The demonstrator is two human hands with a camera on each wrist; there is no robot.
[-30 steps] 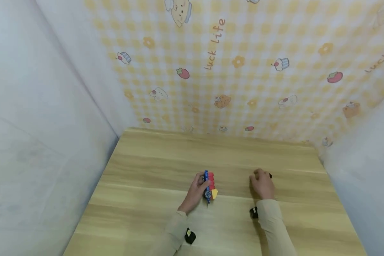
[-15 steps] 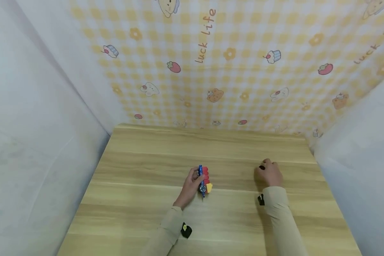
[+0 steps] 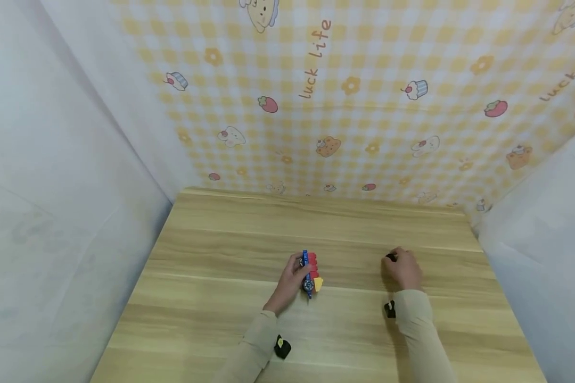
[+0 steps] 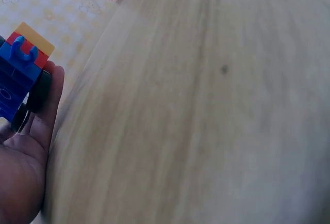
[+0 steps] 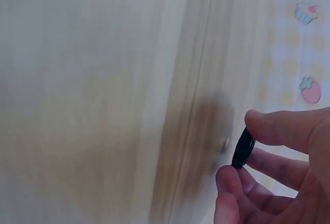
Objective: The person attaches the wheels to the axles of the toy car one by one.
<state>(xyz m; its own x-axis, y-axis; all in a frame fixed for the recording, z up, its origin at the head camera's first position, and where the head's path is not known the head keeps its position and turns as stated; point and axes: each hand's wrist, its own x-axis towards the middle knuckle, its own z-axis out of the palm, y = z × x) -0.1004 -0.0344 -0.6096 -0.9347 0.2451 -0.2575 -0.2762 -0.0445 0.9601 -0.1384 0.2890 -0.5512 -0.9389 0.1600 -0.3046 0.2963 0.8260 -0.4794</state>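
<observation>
My left hand (image 3: 287, 284) grips a toy vehicle (image 3: 312, 266) built of blocks, with a blue base, red bricks and a yellow piece. In the left wrist view the toy's blue underside (image 4: 13, 82) faces the camera, with dark wheels (image 4: 39, 91) against the fingers. Over the right part of the table, my right hand (image 3: 406, 269) pinches a small black wheel (image 3: 391, 257). Seen from the right wrist, that black wheel (image 5: 243, 149) is held edge-on between the thumb and fingertips, close over the wood.
Both hands work above a wood-grain table (image 3: 211, 319). A yellow checked cloth (image 3: 354, 117) with cartoon prints hangs behind its far edge, and pale walls (image 3: 76, 213) stand at the sides. Black wrist devices (image 3: 282, 347) sit by the cuffs.
My right hand has shifted to the right and turned; the black wheel, seen before at its right side, now shows at its left between thumb and fingers. The left hand keeps its hold.
</observation>
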